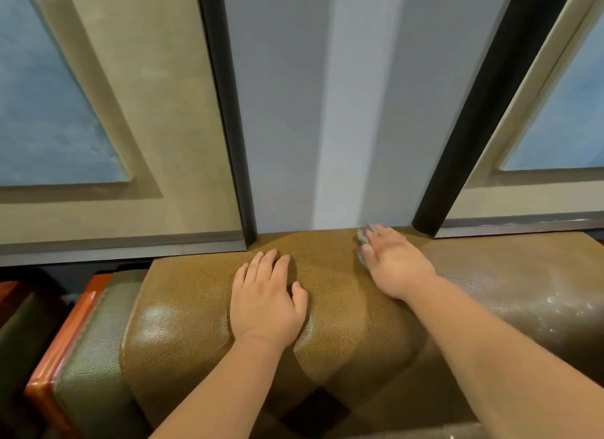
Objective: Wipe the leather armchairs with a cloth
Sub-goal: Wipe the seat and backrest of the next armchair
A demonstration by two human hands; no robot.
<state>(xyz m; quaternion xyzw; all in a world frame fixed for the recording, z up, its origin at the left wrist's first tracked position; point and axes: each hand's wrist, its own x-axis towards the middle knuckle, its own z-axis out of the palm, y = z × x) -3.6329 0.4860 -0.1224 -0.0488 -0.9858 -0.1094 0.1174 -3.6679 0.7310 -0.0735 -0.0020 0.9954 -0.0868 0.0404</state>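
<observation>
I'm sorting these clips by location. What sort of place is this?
Probably a lounge or lobby: a padded leather armchair with an orange wooden frame stands against a panelled wall with blue insets.

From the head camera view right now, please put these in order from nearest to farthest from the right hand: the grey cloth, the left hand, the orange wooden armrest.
1. Grey cloth: under the right hand's fingers, on the chair's top edge.
2. Left hand: flat on the leather, to the left.
3. Orange wooden armrest: far left side of the chair.

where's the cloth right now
In the head view, right of centre: the grey cloth lies under the right hand on the armchair's top edge, by the wall.
</observation>
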